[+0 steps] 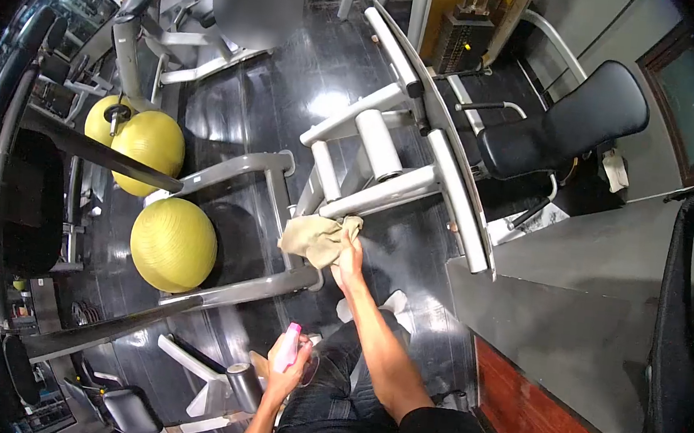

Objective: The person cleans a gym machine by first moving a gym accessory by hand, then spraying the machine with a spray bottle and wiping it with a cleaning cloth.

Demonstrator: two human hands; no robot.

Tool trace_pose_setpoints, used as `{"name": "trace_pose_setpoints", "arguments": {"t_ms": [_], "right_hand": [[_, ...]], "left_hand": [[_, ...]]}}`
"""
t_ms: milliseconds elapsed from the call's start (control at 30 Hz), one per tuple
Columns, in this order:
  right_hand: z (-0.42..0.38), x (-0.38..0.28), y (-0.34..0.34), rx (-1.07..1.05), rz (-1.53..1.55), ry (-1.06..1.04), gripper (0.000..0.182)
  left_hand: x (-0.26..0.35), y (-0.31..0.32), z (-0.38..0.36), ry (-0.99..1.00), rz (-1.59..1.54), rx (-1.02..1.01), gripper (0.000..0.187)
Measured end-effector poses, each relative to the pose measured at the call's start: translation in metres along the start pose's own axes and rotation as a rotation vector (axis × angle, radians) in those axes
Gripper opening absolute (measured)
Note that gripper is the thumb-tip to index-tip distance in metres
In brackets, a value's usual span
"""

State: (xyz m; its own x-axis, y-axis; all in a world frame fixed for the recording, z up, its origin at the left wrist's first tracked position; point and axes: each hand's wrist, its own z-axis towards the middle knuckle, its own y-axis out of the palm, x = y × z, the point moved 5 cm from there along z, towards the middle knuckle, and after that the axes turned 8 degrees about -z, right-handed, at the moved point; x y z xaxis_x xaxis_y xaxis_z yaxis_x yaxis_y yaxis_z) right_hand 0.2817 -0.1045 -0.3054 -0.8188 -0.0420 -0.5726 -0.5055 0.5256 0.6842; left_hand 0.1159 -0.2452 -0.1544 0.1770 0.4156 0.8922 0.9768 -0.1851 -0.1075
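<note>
My right hand (349, 260) is closed round a crumpled beige cloth (314, 240). The cloth lies against the grey metal frame (384, 193) of a gym machine, near its lower bar. Lower down, my left hand (286, 363) grips a spray bottle with a pink top (292, 334), held upright in front of my legs. My fingers cover part of the bottle, and its clear body shows only faintly beside them.
Yellow exercise balls (174, 245) sit on the dark floor to the left, beside a grey tubular frame (231, 290). A machine with a black padded seat (510, 151) stands at upper right. A grey wall (571, 321) with a red-brown wooden panel (537, 410) runs along my right.
</note>
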Motion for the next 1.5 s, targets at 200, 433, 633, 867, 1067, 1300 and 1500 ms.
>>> {"name": "trace_pose_setpoints", "arguments": {"t_ms": [200, 433, 633, 867, 1067, 1300, 1500], "right_hand": [[0.011, -0.033, -0.013, 0.016, -0.007, 0.317, 0.031], [-0.017, -0.052, -0.038, -0.025, 0.082, 0.356, 0.030], [-0.005, -0.106, -0.040, 0.407, -0.235, -0.301, 0.048], [0.051, -0.135, -0.079, 0.651, -0.450, -0.381, 0.039], [0.008, -0.141, -0.090, 0.303, -0.165, -0.256, 0.039], [-0.026, -0.176, -0.138, 0.049, 0.640, -0.225, 0.034], [-0.110, -0.165, -0.114, 0.153, 0.371, -0.141, 0.042]], "left_hand": [[-0.008, 0.003, 0.001, 0.034, 0.005, -0.025, 0.012], [-0.010, 0.004, 0.003, -0.002, -0.052, -0.022, 0.013], [-0.006, 0.002, 0.006, 0.030, -0.074, 0.016, 0.011], [-0.004, -0.007, 0.002, 0.000, -0.127, 0.027, 0.012], [-0.026, -0.015, 0.000, -0.026, -0.166, 0.032, 0.014], [-0.021, -0.011, 0.004, -0.020, -0.134, 0.074, 0.012], [-0.017, -0.014, 0.009, -0.026, -0.133, 0.061, 0.012]]}}
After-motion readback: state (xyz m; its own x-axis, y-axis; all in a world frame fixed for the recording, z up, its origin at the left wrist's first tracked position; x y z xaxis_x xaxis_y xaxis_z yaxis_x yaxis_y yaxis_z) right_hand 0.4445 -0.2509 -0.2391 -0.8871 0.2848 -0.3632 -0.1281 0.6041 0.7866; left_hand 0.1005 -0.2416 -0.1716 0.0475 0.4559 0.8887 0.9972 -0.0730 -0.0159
